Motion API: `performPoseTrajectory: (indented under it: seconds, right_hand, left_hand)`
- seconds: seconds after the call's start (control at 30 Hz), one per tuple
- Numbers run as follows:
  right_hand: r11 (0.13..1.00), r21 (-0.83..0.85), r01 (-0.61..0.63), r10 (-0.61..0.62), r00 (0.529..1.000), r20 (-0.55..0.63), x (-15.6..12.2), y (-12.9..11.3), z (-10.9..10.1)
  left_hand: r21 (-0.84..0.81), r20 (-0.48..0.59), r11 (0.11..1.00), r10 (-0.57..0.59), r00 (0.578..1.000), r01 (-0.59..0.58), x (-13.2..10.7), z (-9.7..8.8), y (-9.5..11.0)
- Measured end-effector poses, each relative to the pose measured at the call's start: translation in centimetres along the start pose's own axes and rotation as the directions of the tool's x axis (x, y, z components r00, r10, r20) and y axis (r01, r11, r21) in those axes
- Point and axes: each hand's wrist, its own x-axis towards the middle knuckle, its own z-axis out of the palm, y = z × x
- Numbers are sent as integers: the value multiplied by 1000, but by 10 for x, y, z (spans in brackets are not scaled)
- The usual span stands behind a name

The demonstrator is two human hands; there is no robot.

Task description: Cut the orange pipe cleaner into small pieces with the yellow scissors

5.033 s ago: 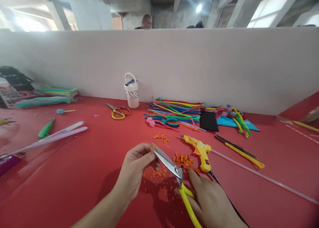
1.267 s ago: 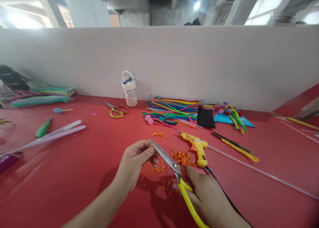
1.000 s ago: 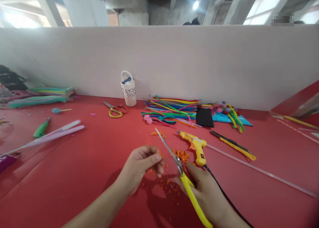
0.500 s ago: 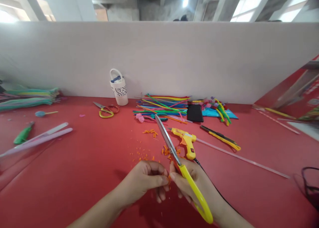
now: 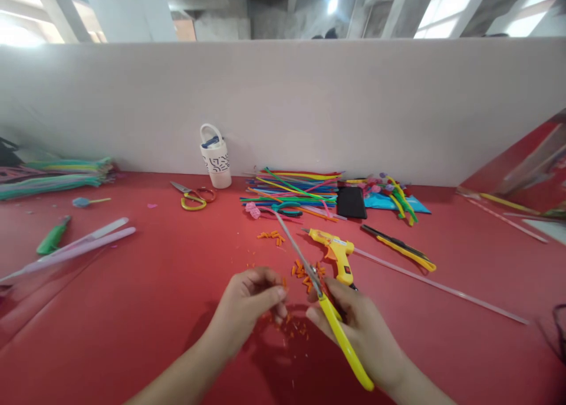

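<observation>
My left hand pinches a small orange piece between thumb and fingertips. In my right hand are scissors with yellow handles, their blades pointing away and up to the left. The blades look nearly closed, seen edge-on. Past the right fingers lies a heap of short orange pieces, partly covered by the scissors. A smaller group of orange pieces sits farther back. Fine orange crumbs are scattered on the red table between my hands.
A yellow glue gun lies just beyond my right hand. Behind it are colourful pipe cleaners, a black phone and a yellow-black cutter. A white cup, other scissors and a green tool are left.
My hands have moved apart, the left one slightly up and to the left. The scissors have tilted so the blades show edge-on. More orange crumbs now show between the hands.
</observation>
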Motion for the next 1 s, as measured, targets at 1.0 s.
performPoseTrajectory:
  seconds: [1.0]
  right_hand:
    - [738, -635, 230, -202, 972, 118, -1, 17, 6]
  left_hand:
    - [-205, -81, 965, 148, 986, -162, 3, -16, 18]
